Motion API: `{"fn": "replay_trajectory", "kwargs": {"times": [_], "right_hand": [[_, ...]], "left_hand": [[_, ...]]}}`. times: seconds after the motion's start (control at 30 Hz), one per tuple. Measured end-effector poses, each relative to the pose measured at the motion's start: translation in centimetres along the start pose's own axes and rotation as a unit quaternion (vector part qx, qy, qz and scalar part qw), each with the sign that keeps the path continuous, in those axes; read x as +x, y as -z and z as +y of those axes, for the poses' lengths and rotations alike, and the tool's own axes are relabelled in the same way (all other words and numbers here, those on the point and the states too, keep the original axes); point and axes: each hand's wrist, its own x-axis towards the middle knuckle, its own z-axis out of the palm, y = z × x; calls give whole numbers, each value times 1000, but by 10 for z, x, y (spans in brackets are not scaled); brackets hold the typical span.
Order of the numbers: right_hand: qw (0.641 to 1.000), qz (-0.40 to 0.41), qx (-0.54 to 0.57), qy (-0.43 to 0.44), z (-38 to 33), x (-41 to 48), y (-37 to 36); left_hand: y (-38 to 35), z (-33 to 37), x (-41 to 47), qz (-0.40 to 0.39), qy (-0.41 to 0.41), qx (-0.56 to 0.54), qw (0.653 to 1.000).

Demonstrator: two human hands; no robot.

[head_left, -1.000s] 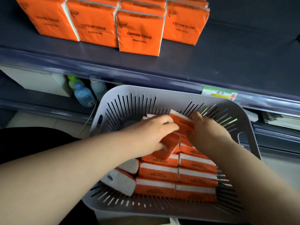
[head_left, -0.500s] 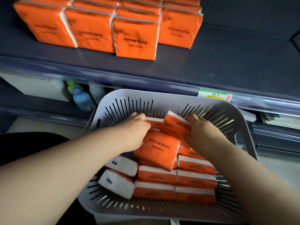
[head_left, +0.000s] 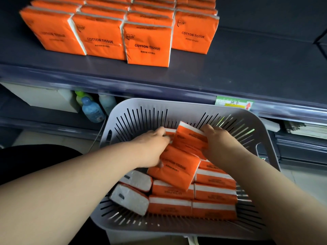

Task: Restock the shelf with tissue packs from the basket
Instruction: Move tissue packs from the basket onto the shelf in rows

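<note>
A grey slotted basket (head_left: 177,106) in front of me holds several orange tissue packs (head_left: 214,193), most lying on edge in rows. My right hand (head_left: 221,142) grips one orange pack (head_left: 191,138) tilted up at the basket's far side. My left hand (head_left: 150,147) holds another pack (head_left: 175,167) that lies loose on top of the rows, face up, with its fingers curled over the pack's far edge. On the dark shelf (head_left: 247,68) above stand several rows of upright orange packs (head_left: 146,45) at the left.
Right of the stocked rows the shelf top is bare. A price label (head_left: 233,104) sits on the shelf's front edge. Below, on a lower level, stand a white box (head_left: 44,98) and small bottles (head_left: 92,110). Two white-wrapped packs (head_left: 131,197) lie at the basket's left.
My left hand has pulled one pack out of the rows and laid it flat on top. My right hand has lifted its pack a little. The camera has tipped up slightly.
</note>
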Motion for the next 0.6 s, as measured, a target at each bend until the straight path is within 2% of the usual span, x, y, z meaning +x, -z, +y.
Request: {"fn": "replay_trajectory", "kwargs": {"times": [0.23, 0.37, 0.6], "right_hand": [[1000, -5, 12, 1, -2, 2, 1], [1000, 4, 22, 8, 1, 4, 5], [991, 98, 80, 47, 0, -11, 32]], "left_hand": [[17, 11, -17, 73, -52, -60, 994], [31, 4, -22, 107, -55, -74, 990], [52, 2, -39, 161, -44, -108, 980]]}}
